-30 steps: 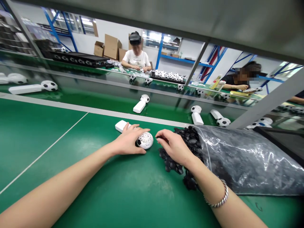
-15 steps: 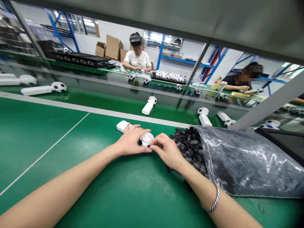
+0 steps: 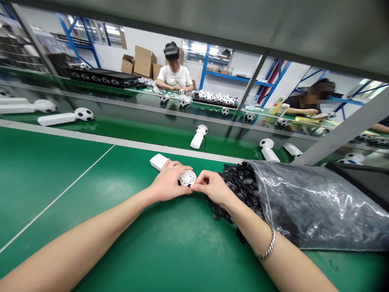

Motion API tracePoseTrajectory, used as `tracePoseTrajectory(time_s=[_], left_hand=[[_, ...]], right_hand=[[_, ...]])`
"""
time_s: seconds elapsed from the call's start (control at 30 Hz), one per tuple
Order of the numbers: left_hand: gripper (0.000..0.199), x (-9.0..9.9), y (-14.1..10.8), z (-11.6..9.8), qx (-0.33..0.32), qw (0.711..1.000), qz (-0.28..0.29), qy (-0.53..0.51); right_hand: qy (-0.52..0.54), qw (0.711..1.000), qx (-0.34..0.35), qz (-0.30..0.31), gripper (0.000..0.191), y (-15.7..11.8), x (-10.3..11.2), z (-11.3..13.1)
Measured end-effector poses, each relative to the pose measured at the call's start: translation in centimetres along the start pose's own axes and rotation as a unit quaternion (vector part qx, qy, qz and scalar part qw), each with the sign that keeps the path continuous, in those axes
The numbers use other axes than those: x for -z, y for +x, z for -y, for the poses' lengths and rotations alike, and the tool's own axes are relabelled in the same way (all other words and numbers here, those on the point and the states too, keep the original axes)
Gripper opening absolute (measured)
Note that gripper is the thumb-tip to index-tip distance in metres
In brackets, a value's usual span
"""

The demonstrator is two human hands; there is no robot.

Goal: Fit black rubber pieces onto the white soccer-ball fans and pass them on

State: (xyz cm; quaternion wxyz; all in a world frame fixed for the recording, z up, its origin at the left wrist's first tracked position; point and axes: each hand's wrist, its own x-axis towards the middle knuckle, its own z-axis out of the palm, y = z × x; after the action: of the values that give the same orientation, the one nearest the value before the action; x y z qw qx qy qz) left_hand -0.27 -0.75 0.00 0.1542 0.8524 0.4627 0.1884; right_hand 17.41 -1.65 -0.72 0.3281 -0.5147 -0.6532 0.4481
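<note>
My left hand [image 3: 170, 181] is wrapped round a white device whose flat handle [image 3: 159, 162] sticks out at the upper left. At the device's other end is a round openwork head [image 3: 187, 178] with a black patch on its left side. The fingers of my right hand [image 3: 212, 187] are pinched at the head's lower right edge, on a small dark piece that is mostly hidden. Close to my right hand, a heap of black pieces [image 3: 243, 186] spills from a clear plastic bag [image 3: 322, 207].
Beyond the pale strip [image 3: 136, 146], a belt carries similar white devices, one [image 3: 197, 140] straight ahead and another [image 3: 270, 154] farther right. Two people work across the line, one in a white shirt [image 3: 174, 77]. A slanted metal post [image 3: 343, 121] stands at the right.
The devices on the belt have shifted to the right. My right hand has moved slightly, its fingers closer together at the round head. My left hand keeps its hold.
</note>
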Motion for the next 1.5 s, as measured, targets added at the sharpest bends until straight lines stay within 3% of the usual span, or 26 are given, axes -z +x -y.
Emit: tracePoseTrajectory(time_s=[0.1, 0.2, 0.27, 0.37, 0.43, 0.57, 0.67, 0.9, 1.1, 1.23, 1.37, 1.5], left_hand=[[0.065, -0.3, 0.0, 0.1, -0.013, 1.0, 0.012, -0.01], [0.071, -0.5, 0.0, 0.4, -0.003, 1.0, 0.004, -0.011], [0.066, -0.3, 0.0, 0.7, -0.018, 1.0, 0.013, -0.015], [0.06, 0.0, 0.0, 0.8, -0.066, 0.994, 0.072, -0.046], [0.061, 0.0, -0.1, 0.7, -0.065, 0.99, 0.099, -0.08], [0.054, -0.5, -0.3, 0.0, -0.032, 0.988, 0.071, -0.135], [0.049, -0.5, -0.3, 0.0, -0.047, 0.983, 0.084, -0.156], [0.051, 0.0, -0.1, 1.1, -0.073, 0.972, 0.114, -0.193], [0.054, -0.1, 0.1, 1.2, -0.085, 0.97, 0.108, -0.2], [0.056, -0.3, -0.1, 0.5, -0.067, 0.976, 0.101, -0.183], [0.057, -1.2, -0.3, -0.3, -0.02, 0.986, 0.048, -0.161], [0.057, -1.7, -0.4, -0.7, -0.01, 0.987, 0.032, -0.16]], right_hand=[[-0.175, 0.985, 0.015, 0.003, 0.025, -0.3, 1.5, 0.4], [-0.363, 0.932, -0.001, 0.0, 0.02, -1.0, 2.7, 0.7], [-0.41, 0.912, -0.011, 0.012, 0.014, -1.3, 3.1, 0.6], [-0.402, 0.915, -0.005, 0.031, 0.008, -1.3, 3.1, 0.3], [-0.388, 0.921, 0.008, 0.036, 0.005, -1.2, 3.0, 0.2], [-0.342, 0.937, 0.072, 0.024, 0.005, -1.3, 3.2, 0.6], [-0.264, 0.958, 0.105, 0.026, 0.003, -1.5, 3.1, 1.0], [-0.097, 0.989, 0.071, 0.083, 0.016, -1.6, 2.6, 1.0], [-0.19, 0.965, 0.182, -0.006, 0.01, -1.6, 2.5, 1.1], [-0.192, 0.965, 0.179, 0.017, 0.019, -1.7, 2.6, 1.2], [-0.184, 0.968, 0.167, 0.041, 0.014, -1.7, 2.6, 1.2], [-0.185, 0.973, 0.137, 0.012, 0.008, -1.7, 2.7, 1.0]])
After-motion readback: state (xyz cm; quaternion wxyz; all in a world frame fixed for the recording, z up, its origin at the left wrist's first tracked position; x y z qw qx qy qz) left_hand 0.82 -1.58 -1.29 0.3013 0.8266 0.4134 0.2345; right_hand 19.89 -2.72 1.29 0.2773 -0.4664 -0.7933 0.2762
